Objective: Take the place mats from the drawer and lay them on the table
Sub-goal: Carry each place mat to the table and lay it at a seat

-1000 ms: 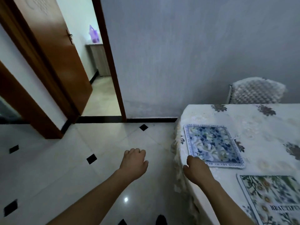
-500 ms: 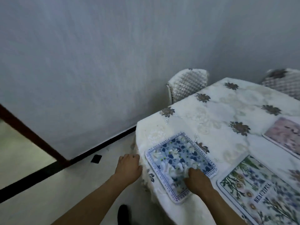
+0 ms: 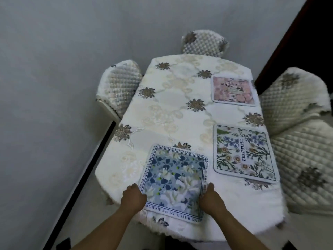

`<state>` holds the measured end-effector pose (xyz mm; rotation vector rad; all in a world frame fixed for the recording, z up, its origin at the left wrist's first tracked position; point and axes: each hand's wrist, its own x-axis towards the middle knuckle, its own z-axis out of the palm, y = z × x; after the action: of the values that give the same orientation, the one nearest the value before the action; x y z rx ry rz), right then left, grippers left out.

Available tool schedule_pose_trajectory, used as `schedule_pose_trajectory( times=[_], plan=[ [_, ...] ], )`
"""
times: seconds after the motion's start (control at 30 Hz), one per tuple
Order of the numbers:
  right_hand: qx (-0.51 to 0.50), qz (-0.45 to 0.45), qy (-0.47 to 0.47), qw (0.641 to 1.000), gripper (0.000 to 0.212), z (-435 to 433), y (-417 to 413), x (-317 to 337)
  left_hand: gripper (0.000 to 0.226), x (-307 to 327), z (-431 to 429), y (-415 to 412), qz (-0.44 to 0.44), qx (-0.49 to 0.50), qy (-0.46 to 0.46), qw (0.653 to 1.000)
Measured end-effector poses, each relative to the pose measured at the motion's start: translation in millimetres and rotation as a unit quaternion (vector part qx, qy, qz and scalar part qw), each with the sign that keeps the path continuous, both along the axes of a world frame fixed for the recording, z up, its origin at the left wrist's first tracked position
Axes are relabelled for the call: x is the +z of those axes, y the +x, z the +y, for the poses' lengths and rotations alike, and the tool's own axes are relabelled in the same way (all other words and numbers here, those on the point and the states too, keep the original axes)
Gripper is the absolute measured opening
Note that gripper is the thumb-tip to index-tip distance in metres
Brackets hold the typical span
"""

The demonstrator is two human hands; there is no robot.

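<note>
On table | left hand + right hand | gripping blue mat edges

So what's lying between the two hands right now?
Only the blue floral square place mat, flat on the cream embroidered tablecloth; the left hand grips its left edge, the right hand its right edge. Head view.

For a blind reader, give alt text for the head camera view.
Left hand and right hand hold the edges of a blue floral place mat at the near end of the table. A green-flowered mat and a pink mat lie along the right side.
</note>
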<state>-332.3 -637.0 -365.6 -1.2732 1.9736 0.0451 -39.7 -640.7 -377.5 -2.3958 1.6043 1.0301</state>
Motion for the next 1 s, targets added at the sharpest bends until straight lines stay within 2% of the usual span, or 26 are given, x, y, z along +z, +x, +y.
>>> schedule_pose_trajectory(
  times=[0.17, 0.33, 0.43, 0.57, 0.7, 0.83, 1.0],
  plan=[
    [-0.063, -0.013, -0.011, 0.998, 0.031, -12.6, -2.4, -11.8, 0.033, -2.8, -11.9, -6.9, 0.013, 0.029, -0.005, 0.999],
    [-0.088, -0.021, -0.082, 0.993, 0.02, -22.0, -6.7, -15.3, 0.022, 9.5, -12.7, -9.1, -0.037, -0.029, -0.037, 0.998],
    [-0.108, -0.04, -0.102, 0.988, 0.022, -26.7, 0.6, -8.9, 0.012, 18.9, -12.4, -8.6, 0.008, -0.013, -0.044, 0.999],
    [-0.143, -0.066, -0.168, 0.973, 0.032, -38.5, 26.5, 7.8, 0.015, 40.6, -29.9, 4.4, 0.032, -0.052, -0.143, 0.988],
    [-0.162, -0.094, -0.237, 0.953, 0.033, -60.7, 62.7, 30.9, 0.012, 71.0, -66.4, 45.5, 0.033, -0.07, -0.25, 0.965],
    [-0.173, -0.113, -0.275, 0.939, 0.031, -85.1, 114.6, 48.6, 0.011, 92.1, -103.0, 114.1, 0.049, -0.08, -0.304, 0.948],
    [-0.178, -0.093, -0.318, 0.927, 0.032, -118.1, 203.1, 68.3, 0.015, 114.1, -134.3, 211.4, 0.082, -0.087, -0.343, 0.932]
  ],
)
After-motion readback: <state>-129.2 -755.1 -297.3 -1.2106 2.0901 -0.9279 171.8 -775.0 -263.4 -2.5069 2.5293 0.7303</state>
